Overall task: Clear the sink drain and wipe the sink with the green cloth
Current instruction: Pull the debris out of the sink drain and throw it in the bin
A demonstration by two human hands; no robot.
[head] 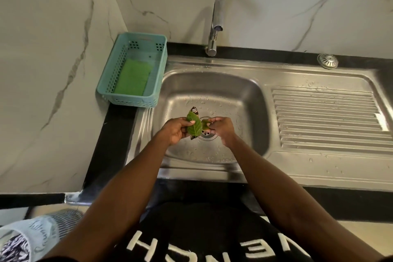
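Observation:
Over the drain (207, 134) of the steel sink (253, 91), my left hand (175, 132) grips a large green leaf (194, 126) together with a small brown wrapper (194, 110) that sticks up behind it. My right hand (221, 130) pinches a smaller green leaf piece (205, 123) just right of the large leaf. The drain is partly hidden by the leaves and fingers. The green cloth (133, 77) lies flat in a teal plastic basket (106, 85) on the counter left of the sink.
A chrome tap (214, 27) stands behind the basin. The ribbed draining board (327, 119) lies to the right, with a round metal strainer (327, 61) at its back edge. Marble walls close the left and back. A bin with a liner (32, 236) stands at the lower left.

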